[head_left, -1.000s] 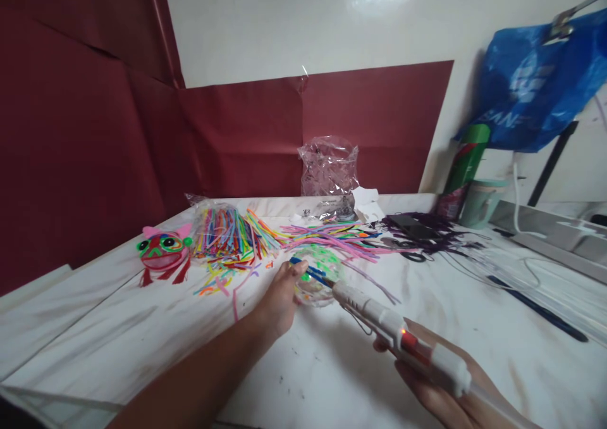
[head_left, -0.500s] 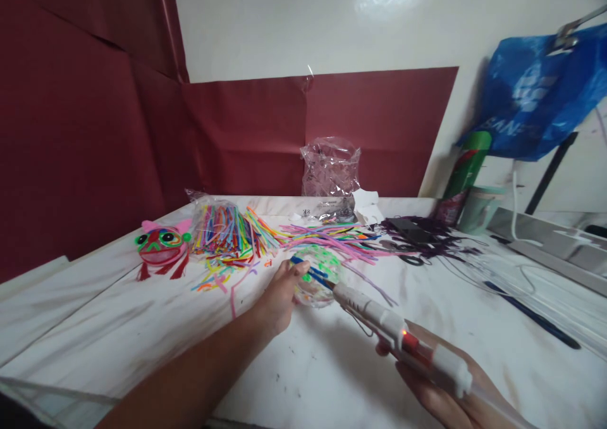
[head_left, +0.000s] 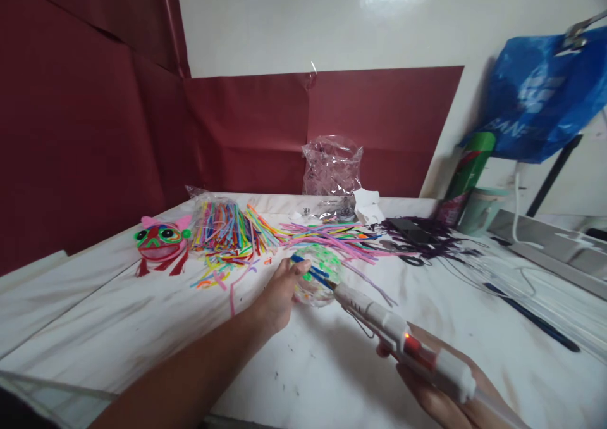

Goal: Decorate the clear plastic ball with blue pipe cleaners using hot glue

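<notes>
Hardly anything has moved: the left hand [head_left: 277,296] still pinches a blue strip [head_left: 310,271] against the partly green clear ball [head_left: 318,293] on the worktop [head_left: 142,328]. The right hand [head_left: 441,398] has its grip clenched on the glue gun [head_left: 393,333], nozzle at the ball. Heaped strips [head_left: 227,226] lie unused.

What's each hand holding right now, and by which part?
The right hand grips the white glue gun by its rear handle end. The left hand pinches a blue strip near its left end, at the clear green-patterned ball.
</notes>
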`<state>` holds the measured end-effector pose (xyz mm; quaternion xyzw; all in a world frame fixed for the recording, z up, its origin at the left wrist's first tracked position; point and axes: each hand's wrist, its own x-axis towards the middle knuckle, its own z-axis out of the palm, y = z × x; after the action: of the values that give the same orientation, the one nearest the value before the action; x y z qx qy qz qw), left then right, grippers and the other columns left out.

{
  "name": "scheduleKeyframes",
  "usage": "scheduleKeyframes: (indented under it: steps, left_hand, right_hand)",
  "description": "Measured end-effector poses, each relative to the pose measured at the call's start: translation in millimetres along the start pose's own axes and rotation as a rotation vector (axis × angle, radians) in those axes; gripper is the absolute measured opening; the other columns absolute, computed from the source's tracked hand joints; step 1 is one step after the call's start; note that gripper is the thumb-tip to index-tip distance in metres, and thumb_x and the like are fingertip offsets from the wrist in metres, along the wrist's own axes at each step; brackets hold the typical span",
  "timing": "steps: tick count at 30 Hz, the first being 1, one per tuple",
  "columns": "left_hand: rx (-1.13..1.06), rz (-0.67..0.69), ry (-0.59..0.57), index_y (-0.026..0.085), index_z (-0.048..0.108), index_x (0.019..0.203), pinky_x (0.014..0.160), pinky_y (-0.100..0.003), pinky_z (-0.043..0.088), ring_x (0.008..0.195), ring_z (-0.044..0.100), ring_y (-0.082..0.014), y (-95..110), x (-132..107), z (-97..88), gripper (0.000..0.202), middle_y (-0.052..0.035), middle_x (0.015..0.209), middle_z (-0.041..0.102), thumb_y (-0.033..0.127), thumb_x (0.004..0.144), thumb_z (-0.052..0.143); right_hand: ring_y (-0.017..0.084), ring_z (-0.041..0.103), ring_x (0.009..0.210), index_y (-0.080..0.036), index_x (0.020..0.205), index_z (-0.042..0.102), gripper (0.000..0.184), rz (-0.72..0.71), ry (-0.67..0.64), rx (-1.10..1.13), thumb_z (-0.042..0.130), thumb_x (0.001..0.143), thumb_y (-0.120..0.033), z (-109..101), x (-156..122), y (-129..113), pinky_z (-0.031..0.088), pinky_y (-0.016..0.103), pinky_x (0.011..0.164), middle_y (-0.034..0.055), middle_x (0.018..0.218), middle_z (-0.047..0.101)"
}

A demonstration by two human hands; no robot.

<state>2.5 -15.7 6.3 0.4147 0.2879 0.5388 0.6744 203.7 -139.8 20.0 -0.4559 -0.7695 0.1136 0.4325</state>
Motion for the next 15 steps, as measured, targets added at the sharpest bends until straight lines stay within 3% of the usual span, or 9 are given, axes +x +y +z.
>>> scheduleKeyframes:
  steps: [10, 15]
  left_hand:
    - [0.039, -0.008, 0.041, 0.02, 0.058, 0.093, 0.073, -0.03, 0.052, 0.088, 0.064, -0.0211, -3, 1, -1.3, 0.039, -0.0045, 0.091, 0.065, 0.036, 0.064, 0.076]
    - [0.033, -0.007, 0.031, 0.02, 0.059, 0.093, 0.074, -0.031, 0.052, 0.09, 0.064, -0.0222, -5, 3, -2.9, 0.036, -0.0054, 0.092, 0.066, 0.036, 0.065, 0.075]
  right_hand:
    - [0.016, 0.059, 0.052, -0.026, 0.071, 0.056, 0.01, -0.016, -0.026, 0.038, 0.055, 0.08, -0.03, 5, 1, 11, 0.053, 0.025, 0.049, 0.0002, 0.064, 0.06]
    - [0.015, 0.057, 0.048, -0.025, 0.069, 0.053, 0.021, 0.004, -0.004, 0.033, 0.045, 0.087, -0.034, 3, -1, 10, 0.053, 0.022, 0.048, 0.0002, 0.06, 0.059]
